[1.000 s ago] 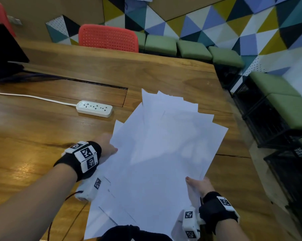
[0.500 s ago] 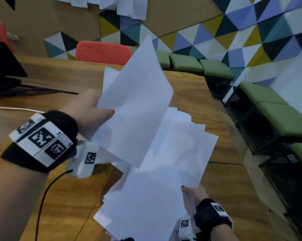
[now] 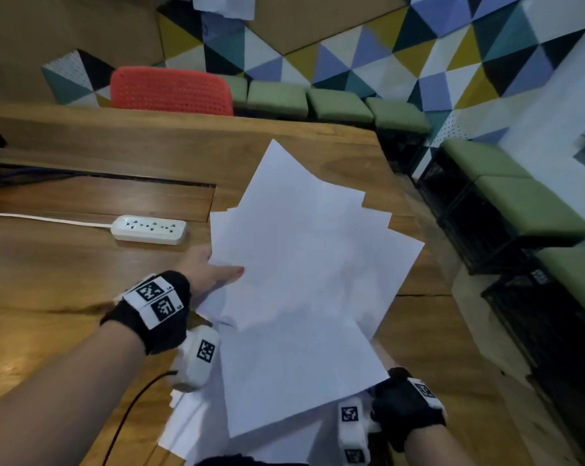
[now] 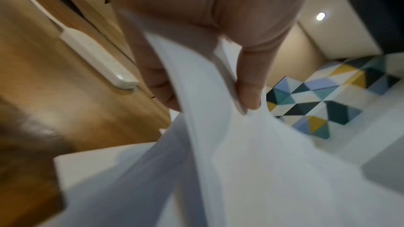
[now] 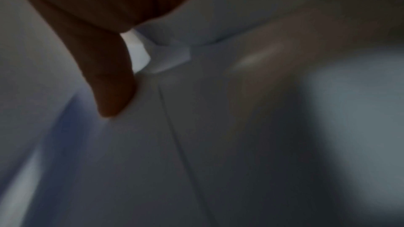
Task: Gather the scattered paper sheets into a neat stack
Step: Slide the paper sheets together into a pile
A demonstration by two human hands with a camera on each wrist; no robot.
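Left hand (image 3: 206, 269) pinches the near-left edge of the fanned paper sheets (image 3: 304, 270), thumb on top, right hand (image 5: 104, 61) clamps their lower right corner from beneath, both lifting the bundle off the bench (image 3: 66, 280), likely to square it.

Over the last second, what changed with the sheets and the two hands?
The left hand lifted a few paper sheets high off the pile, then brought them back down over it; it now pinches them at their left edge, thumb on top. The right hand kept its hold at the pile's near right corner. The power strip and table stayed put, and the sheets remain fanned, not squared.
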